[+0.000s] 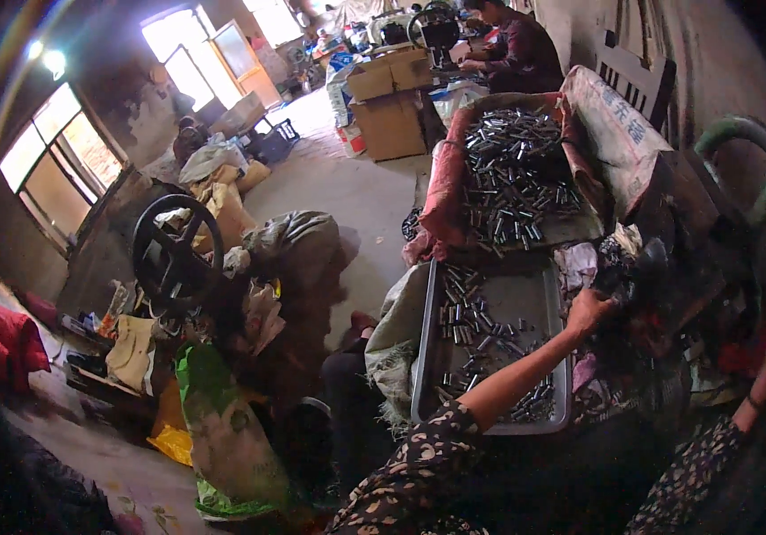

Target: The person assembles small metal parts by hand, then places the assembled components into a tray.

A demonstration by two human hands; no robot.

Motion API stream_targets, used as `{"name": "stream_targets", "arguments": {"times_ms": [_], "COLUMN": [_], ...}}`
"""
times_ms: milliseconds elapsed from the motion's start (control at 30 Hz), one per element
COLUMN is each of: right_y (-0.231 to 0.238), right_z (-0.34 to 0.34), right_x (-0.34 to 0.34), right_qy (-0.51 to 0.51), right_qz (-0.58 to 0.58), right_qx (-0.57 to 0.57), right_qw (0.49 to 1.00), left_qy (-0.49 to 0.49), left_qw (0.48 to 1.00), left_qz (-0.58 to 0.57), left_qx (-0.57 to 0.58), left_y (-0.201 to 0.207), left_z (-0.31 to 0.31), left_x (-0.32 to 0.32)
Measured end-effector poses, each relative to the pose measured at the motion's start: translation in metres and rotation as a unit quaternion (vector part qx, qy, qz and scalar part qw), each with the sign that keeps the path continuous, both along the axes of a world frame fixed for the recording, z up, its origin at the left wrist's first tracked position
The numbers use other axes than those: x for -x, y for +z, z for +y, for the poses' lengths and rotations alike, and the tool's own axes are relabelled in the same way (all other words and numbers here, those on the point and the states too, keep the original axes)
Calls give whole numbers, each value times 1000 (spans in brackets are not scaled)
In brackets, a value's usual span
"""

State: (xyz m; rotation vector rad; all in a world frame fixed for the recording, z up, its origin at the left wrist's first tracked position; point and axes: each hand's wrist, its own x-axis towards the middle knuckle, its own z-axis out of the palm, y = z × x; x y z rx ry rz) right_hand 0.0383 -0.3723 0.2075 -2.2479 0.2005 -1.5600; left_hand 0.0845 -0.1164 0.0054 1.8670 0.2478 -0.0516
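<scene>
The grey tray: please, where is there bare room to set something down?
The grey tray looks mostly bare at its far right part, between metal pieces on the left and pale cloth at the right rim. Its left side and near end are crowded.

Small shiny metal cylinders [465,336], loose and jumbled in a grey tray [525,290]

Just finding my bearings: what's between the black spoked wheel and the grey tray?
From the black wheel to the tray, the head view shows a bulging grey sack, some floor, then a pale sack.
</scene>
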Motion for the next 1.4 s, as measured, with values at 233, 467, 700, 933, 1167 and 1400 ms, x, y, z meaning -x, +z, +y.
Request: {"name": "stream_targets", "arguments": {"times_ms": [233, 467, 700, 933, 1167, 1400], "right_y": [-77, -27, -170, -241, -201, -195], "right_z": [-139, 50, 178, 247, 248, 250], "right_x": [-16, 50, 51, 35, 29, 20], "right_qy": [-4, 45, 425, 384, 339, 550], "right_qz": [-36, -39, 316, 330, 429, 395], "right_qx": [-8, 98, 142, 281, 152, -36], "right_qw": [999, 993, 836, 815, 823, 735], "left_qy": [23, -51, 28, 49, 57, 98], "left_qw": [997, 945, 786, 641, 735, 772], "left_qz": [-30, -5, 43, 13, 100, 166], "left_qx": [63, 322, 616, 766, 668, 606], "left_y": [-13, 0, 2, 3, 4, 3], "left_z": [-25, 28, 120, 171, 167, 159], "left_x": [-10, 10, 73, 112, 135, 159]}}
